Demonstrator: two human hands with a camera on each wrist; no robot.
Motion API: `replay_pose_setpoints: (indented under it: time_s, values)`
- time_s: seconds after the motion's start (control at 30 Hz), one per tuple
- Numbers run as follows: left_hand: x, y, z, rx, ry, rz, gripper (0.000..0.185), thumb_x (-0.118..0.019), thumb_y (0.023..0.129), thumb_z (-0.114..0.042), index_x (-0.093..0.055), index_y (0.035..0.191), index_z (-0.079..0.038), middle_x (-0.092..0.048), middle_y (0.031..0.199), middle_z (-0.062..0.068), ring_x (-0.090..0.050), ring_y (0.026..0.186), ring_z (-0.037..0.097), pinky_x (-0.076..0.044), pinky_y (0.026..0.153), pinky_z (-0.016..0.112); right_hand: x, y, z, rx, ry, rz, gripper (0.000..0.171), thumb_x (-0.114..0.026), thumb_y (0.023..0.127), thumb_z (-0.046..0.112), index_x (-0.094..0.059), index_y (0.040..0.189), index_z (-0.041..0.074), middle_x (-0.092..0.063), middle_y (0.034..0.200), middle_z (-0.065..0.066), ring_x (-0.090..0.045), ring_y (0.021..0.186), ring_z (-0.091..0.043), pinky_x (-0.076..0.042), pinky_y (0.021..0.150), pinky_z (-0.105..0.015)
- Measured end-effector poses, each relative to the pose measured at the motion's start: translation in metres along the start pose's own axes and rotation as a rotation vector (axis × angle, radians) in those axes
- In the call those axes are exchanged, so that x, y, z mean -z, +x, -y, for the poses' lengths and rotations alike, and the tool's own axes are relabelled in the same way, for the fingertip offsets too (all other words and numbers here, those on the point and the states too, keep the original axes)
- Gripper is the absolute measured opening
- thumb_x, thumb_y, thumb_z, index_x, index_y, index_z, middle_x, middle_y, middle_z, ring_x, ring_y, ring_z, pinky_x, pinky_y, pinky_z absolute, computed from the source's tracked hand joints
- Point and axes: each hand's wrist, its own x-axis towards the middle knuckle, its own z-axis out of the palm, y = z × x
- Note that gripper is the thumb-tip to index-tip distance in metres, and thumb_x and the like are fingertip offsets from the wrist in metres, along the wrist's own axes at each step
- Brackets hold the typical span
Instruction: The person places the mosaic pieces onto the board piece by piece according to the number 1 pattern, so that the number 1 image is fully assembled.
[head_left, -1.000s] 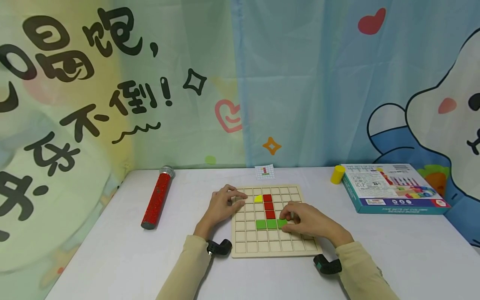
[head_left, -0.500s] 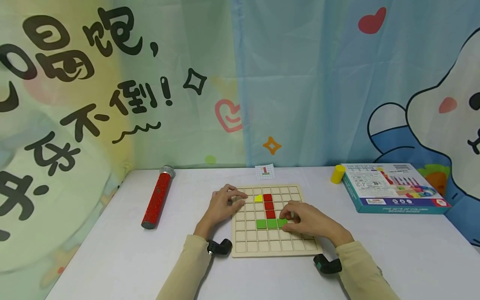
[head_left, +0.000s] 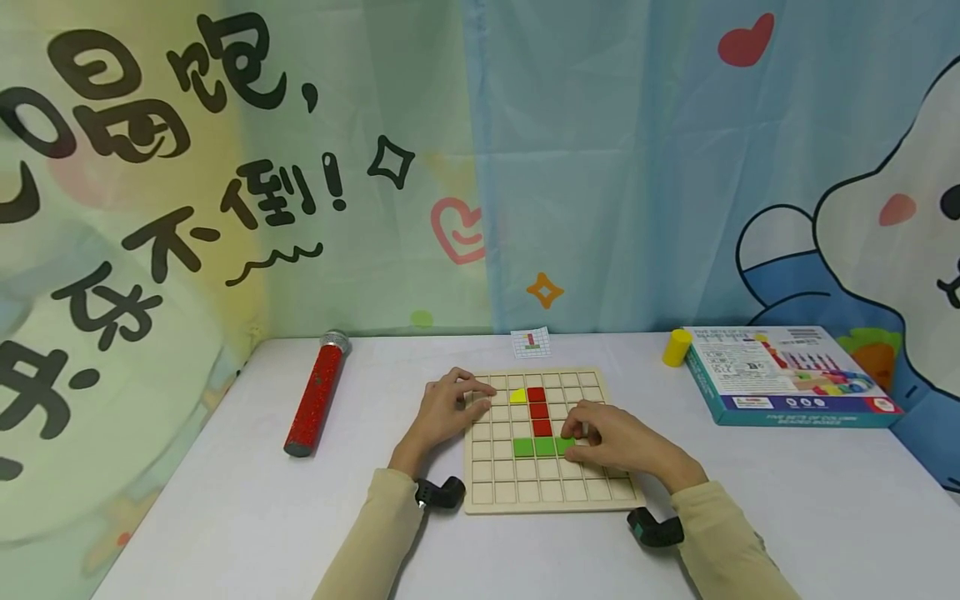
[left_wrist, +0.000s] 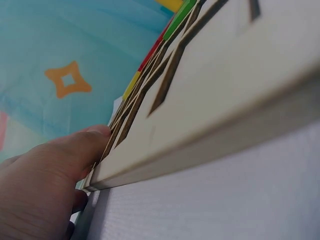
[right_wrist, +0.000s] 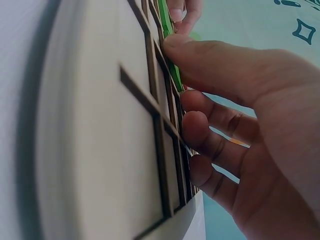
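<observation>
A pale wooden grid board point(head_left: 517, 497) lies on the table in the head view. Red squares point(head_left: 538, 410) form a column on it, a yellow square point(head_left: 517, 396) sits left of the column's top, and green squares point(head_left: 544, 447) form a row below. My left hand point(head_left: 442, 412) holds the board by its left side near the far corner, thumb on the top face in the left wrist view. With thumb and index finger, my right hand point(head_left: 626, 437) pinches the right end of the green row; the remaining fingers curl beside it in the right wrist view.
A small printed grid card point(head_left: 530, 342) lies behind the board. To the left is a red microphone-like tube point(head_left: 316, 398). At back right, a yellow cylinder point(head_left: 677, 347) stands beside a flat game box point(head_left: 787, 379). A printed curtain point(head_left: 585, 167) hangs behind the table.
</observation>
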Motion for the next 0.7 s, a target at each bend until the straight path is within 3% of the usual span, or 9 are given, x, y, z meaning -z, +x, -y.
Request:
replay_pose_setpoints:
  time_s: [0.7]
  values:
    - [-0.0015,0.0007,0.0020,0.017,-0.009,0.003,0.020,-0.064,0.090,-0.033,-0.070,0.108,-0.029,-0.058,0.112,0.002,-0.048,0.074,0.009,-0.031,0.089,0.044,-0.0004,0.0003,-0.0037,0.002,0.049,0.017,0.020,-0.071,0.084,0.030,-0.062,0.097,0.018,-0.055,0.083,0.007,-0.047,0.072,-0.007,-0.041,0.065,-0.021]
